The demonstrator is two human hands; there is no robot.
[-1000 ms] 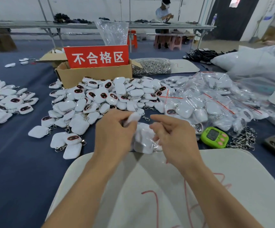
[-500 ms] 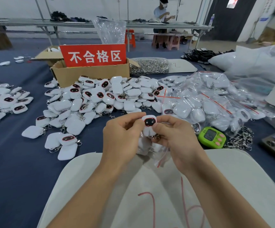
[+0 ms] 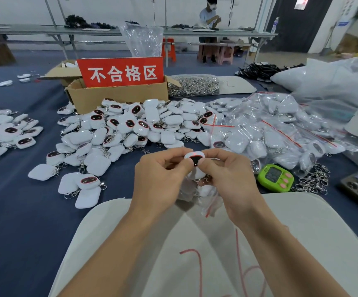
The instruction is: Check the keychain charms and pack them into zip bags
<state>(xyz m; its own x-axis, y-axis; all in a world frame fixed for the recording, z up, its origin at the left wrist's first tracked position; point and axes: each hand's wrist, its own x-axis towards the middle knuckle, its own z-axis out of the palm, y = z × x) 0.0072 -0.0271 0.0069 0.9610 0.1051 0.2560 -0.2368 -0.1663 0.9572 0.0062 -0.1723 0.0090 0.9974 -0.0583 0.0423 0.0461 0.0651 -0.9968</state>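
While my left hand (image 3: pixel 161 174) and right hand (image 3: pixel 227 179) both pinch one white keychain charm (image 3: pixel 194 157), face up, over the near edge of the table (image 3: pixel 23 221), I'd tilt it slowly, check the dark face for flaws, then feed the zip bag (image 3: pixel 208 202) hanging just beneath.

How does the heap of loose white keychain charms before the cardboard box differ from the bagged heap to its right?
The loose white keychain charms lie uncovered; the bagged charms sit in clear plastic zip bags with red strips. Many loose charms show dark faces; the bagged charms show mostly white backs. Both heaps hold the same rounded white charms with metal clips.
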